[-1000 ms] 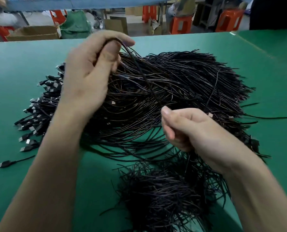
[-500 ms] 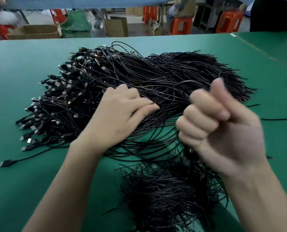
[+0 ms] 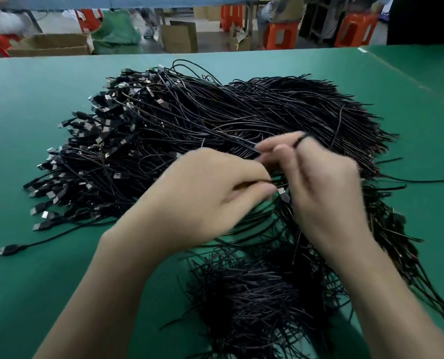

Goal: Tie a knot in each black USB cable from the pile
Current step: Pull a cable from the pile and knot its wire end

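A large pile point(image 3: 215, 117) of black USB cables lies on a green table point(image 3: 34, 104), with plug ends fanned toward its left side and plain cord ends toward its right. Over the pile's near edge, two bare hands work close together on one black USB cable point(image 3: 302, 138). The left hand point(image 3: 205, 195) has its fingers curled under, with the thumb and fingertips pinching the cord; the knuckles partly hide the pinch. The right hand point(image 3: 327, 193) is blurred. Its fingers are bent, and a loop of the cord passes over one raised fingertip, though which finger is hard to tell. A silver-tipped USB plug point(image 3: 282, 193) shows in the gap between the hands; whether it belongs to the held cable cannot be told, nor whether a knot has formed. Nearer than the pile, a smaller heap of cables point(image 3: 254, 307) runs off the bottom edge, partly covered by the right forearm. Left of the pile, a lone plug point(image 3: 8, 249) lies apart. Beyond the pile, orange stools point(image 3: 280, 35) and cardboard boxes point(image 3: 52, 44) are cut off at the top.
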### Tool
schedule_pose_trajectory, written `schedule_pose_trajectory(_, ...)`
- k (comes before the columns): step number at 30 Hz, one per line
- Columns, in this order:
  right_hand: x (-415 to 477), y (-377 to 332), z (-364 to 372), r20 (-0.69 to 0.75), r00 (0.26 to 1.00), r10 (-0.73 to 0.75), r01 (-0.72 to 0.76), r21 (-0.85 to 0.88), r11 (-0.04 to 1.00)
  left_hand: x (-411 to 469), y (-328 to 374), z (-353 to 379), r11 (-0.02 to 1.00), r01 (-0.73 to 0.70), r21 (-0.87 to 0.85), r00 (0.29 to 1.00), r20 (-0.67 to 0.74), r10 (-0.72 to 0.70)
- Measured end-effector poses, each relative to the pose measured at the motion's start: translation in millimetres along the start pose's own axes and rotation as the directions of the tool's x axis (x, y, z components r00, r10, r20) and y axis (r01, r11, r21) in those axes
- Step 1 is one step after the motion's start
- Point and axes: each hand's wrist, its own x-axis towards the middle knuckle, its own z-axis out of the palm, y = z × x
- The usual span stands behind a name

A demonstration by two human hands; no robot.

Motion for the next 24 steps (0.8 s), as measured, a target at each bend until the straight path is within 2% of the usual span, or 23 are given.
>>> schedule_pose_trajectory(1,-3.3,-1.1,4.2,0.061,0.998,0.03,-0.025,-0.086,0.996,-1.9,-3.9,-4.8,1.0,-0.009,-0.014,0.998,-0.064,0.009)
schedule_pose_trajectory(2,-5.6,-3.2,8.0,0.131,0.987,0.089,-0.078,-0.086,0.993,-3.6,-8.2,-9.2,1.0,-0.013,-0.021,0.994,-0.109,0.011)
schedule_pose_trajectory(4,-6.0,-9.8,12.2,0.305,0.926,0.222,-0.275,0.142,0.951,-6.3,-18.2,-14.8,0.999,-0.019,-0.036,0.986,-0.167,0.013)
schedule_pose_trajectory(6,-3.7,-15.5,11.7,0.524,0.816,0.244,-0.482,0.385,0.787,-8.3,-27.7,-14.2,0.995,-0.016,-0.1,0.973,-0.231,-0.008)
schedule_pose_trajectory(8,-2.1,-19.6,7.6,0.677,0.72,0.148,-0.613,0.522,0.593,-7.9,-34.3,-7.1,0.966,0.005,-0.258,0.957,-0.278,-0.079)
schedule_pose_trajectory(9,-1.8,-20.9,5.4,0.714,0.695,0.083,-0.656,0.583,0.478,-6.7,-35.4,-1.1,0.935,0.02,-0.354,0.952,-0.279,-0.125)
schedule_pose_trajectory(11,-1.7,-23.3,1.6,0.729,0.683,-0.044,-0.712,0.678,0.182,-3.5,-33.4,14.4,0.87,0.039,-0.492,0.951,-0.249,-0.183)
schedule_pose_trajectory(13,-0.6,-27.0,-1.0,0.689,0.712,-0.138,-0.702,0.707,-0.088,-1.7,-29.5,29.9,0.815,0.05,-0.577,0.961,-0.195,-0.198)
schedule_pose_trajectory(15,3.0,-32.9,-3.8,0.643,0.741,-0.193,-0.67,0.688,-0.279,-1.4,-27.3,38.0,0.763,0.072,-0.643,0.972,-0.125,-0.198)
schedule_pose_trajectory(17,7.4,-36.8,-10.0,0.606,0.766,-0.214,-0.631,0.646,-0.43,-1.4,-27.8,37.1,0.787,0.059,-0.614,0.977,-0.125,-0.171)
schedule_pose_trajectory(20,12.9,-41.8,-21.0,0.533,0.82,-0.208,-0.546,0.62,-0.563,-0.5,-34.9,32.6,0.877,0.042,-0.479,0.979,-0.156,-0.132)
schedule_pose_trajectory(22,14.9,-44.6,-23.4,0.478,0.868,-0.136,-0.462,0.676,-0.574,-0.6,-35.4,32.0,0.925,0.057,-0.377,0.983,-0.143,-0.118)
schedule_pose_trajectory(24,16.3,-44.7,-21.3,0.415,0.91,0.023,-0.342,0.779,-0.526,0.0,-30.9,31.1,0.97,0.067,-0.232,0.99,-0.109,-0.095)
